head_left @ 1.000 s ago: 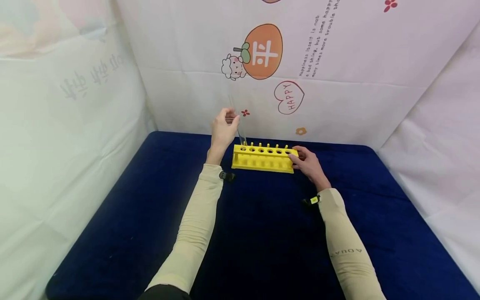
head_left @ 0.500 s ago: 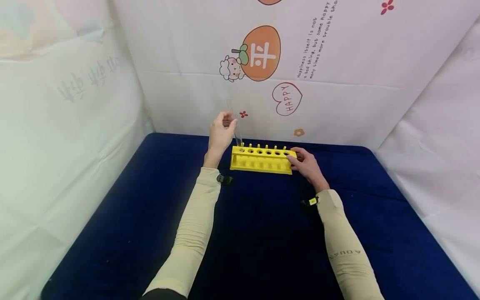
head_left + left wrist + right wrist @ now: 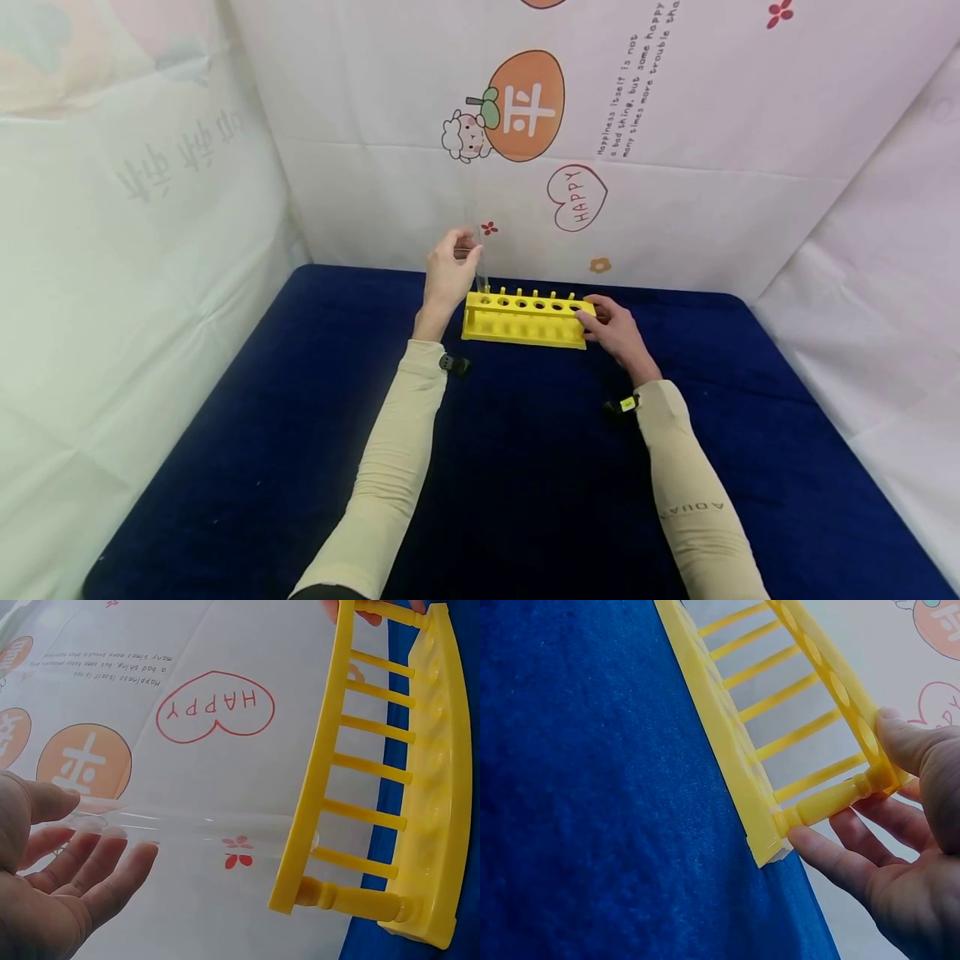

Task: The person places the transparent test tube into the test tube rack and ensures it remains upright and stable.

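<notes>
A clear glass test tube (image 3: 482,272) stands almost upright, its lower end right at the leftmost hole of a yellow test tube rack (image 3: 525,332). My left hand (image 3: 447,273) pinches the tube part way up between thumb and fingers. In the left wrist view the tube (image 3: 199,825) runs from the fingertips to the rack's top plate (image 3: 313,769), its rounded end beside the plate. At the rack's right end, my right hand (image 3: 617,328) grips the side; in the right wrist view its thumb is on the top plate and its fingers touch the end post (image 3: 829,802).
The rack stands near the back edge of a table with a dark blue cloth (image 3: 540,467). Close behind rises a white printed curtain (image 3: 375,200), with more white sheets at both sides. Upright yellow pegs (image 3: 536,292) line the rack's back.
My left hand has come down slightly, and the test tube has tilted to a more upright stance over the leftmost hole. The right hand stays on the rack's end.
</notes>
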`<state>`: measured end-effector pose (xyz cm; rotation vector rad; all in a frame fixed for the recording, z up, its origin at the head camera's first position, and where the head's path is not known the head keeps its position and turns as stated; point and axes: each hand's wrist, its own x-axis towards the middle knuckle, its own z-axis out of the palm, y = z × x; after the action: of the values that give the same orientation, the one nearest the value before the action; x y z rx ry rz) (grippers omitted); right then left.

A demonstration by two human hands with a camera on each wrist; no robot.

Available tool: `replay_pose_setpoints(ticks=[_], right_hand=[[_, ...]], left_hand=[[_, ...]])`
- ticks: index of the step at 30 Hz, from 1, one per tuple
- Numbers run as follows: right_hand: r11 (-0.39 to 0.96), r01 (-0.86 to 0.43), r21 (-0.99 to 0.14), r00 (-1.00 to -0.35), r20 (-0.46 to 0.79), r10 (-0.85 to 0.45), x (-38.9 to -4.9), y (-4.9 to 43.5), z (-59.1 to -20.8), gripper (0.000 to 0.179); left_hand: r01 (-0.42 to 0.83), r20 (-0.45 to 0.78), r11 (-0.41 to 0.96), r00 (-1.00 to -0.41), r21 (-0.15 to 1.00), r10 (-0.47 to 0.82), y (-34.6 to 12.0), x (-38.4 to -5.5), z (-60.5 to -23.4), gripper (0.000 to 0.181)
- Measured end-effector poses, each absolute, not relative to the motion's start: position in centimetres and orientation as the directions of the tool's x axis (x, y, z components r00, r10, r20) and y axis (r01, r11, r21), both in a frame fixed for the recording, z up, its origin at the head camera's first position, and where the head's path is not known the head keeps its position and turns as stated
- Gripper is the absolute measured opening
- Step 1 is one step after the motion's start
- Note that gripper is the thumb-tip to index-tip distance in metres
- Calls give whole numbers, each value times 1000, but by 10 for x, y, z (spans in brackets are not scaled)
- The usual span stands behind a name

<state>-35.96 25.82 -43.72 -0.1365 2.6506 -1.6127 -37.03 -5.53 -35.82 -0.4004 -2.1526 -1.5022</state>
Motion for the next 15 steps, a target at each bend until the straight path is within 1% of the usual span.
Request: replay_pose_setpoints(ticks=[6, 15], right_hand=[[466, -53, -883, -995, 9, -96, -358, 257, -436, 69], [475, -67, -878, -995, 23, -98, -359, 259, -436, 69]], left_hand=[[480, 524, 365, -851, 798, -25, -54, -369, -361, 35], [488, 530, 397, -848, 778, 2, -48, -368, -363, 32]])
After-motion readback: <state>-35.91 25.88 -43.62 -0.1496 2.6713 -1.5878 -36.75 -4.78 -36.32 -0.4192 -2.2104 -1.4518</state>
